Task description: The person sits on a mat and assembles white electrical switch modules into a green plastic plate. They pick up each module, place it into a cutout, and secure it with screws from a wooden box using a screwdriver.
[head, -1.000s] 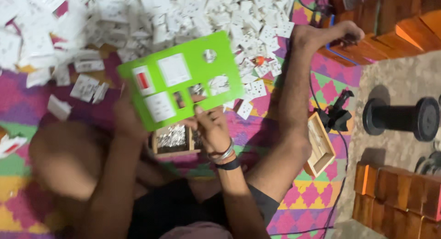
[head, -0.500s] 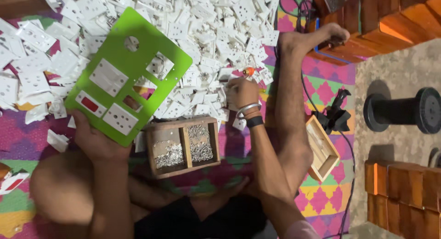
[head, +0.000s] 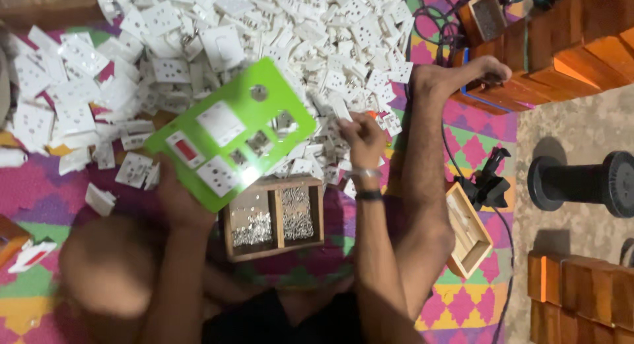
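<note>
Left hand (head: 177, 200) grasps the lower edge of a green switch panel (head: 231, 129), raised above a wooden screw tray (head: 272, 215). Right hand (head: 362, 134), fingers clenched around something I cannot make out, rests at the edge of the white socket pile (head: 264, 33), just right of the panel.

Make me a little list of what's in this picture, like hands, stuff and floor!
left hand: holds the green board by its lower edge
green board: tilted, with white parts fitted and some cutouts open
right hand: closed, at the edge of the pile of white parts
wooden tray: two compartments of small metal bits, below the board
small wooden box: beside the leg
floor: colourful patterned mat
</note>
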